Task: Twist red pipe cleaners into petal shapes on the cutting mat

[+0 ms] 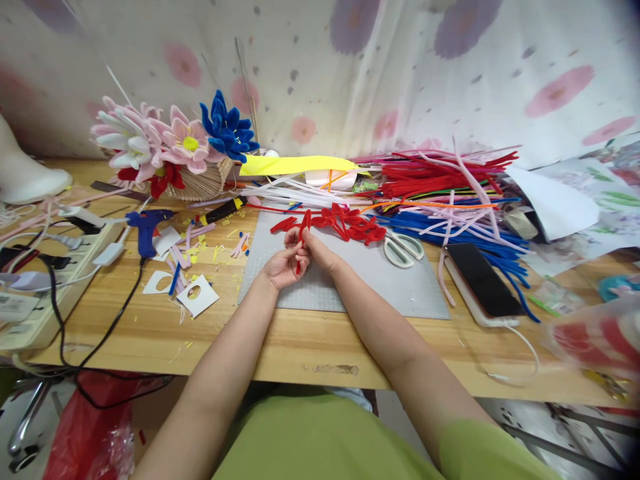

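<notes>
Both hands meet over the grey cutting mat [400, 293], closed on one red pipe cleaner [305, 221]. My left hand [286, 265] grips its lower part, and a short red end pokes out below the fingers. Higher up, my right hand [318, 251] pinches it; the loop-like top rises above the fingertips. Just beyond the hands lies a pile of bent red pipe-cleaner pieces [350, 225]. White-handled scissors [403, 250] rest on the mat to the right of that pile.
Blue glue gun [146, 230], power strip [75, 280] and cables stand left, near punched white cards [199, 295] and scraps. Fuzzy flowers [187, 143] are behind. Bundles of red [435, 175] and blue pipe cleaners [480, 250] lie back right, beside a phone [483, 280] on a white block.
</notes>
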`<action>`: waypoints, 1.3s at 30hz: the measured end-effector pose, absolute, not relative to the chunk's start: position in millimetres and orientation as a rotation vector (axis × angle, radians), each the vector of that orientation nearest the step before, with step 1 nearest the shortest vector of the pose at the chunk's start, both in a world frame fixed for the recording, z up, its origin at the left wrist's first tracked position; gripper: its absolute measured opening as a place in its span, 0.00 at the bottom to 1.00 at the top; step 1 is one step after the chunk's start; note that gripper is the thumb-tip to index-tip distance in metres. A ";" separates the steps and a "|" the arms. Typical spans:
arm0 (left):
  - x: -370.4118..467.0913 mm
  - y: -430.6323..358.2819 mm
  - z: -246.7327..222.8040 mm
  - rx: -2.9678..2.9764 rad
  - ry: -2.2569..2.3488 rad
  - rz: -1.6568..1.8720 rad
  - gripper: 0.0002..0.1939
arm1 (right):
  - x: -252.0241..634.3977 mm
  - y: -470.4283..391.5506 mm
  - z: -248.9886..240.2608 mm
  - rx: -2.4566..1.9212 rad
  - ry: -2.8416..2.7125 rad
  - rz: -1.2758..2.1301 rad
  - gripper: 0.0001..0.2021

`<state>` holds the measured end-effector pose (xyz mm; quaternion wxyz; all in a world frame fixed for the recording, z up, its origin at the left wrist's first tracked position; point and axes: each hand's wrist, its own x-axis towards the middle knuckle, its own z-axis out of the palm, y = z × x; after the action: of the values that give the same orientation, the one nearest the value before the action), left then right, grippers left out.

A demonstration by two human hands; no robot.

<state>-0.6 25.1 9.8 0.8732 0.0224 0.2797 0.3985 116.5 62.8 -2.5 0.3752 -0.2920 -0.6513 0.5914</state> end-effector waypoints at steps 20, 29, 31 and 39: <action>8.9 33.3 -3.1 0.699 1.225 1.168 0.07 | 122.7 73.4 -23.2 -1.050 -1.622 1.136 0.15; -10.6 43.6 8.2 0.638 0.998 1.013 0.04 | 129.8 76.0 -14.2 -1.024 -1.423 1.445 0.16; -12.2 45.7 7.2 0.651 1.003 1.012 0.05 | 131.6 75.2 -10.4 -1.026 -1.418 1.482 0.17; -14.7 40.6 5.7 0.497 0.982 1.054 0.07 | 121.9 75.4 -10.7 -0.989 -1.370 1.527 0.20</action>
<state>-14.7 40.6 5.7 0.7235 0.2252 0.4450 0.4772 121.9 75.4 -10.7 0.4188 -0.3944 -0.5462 0.6088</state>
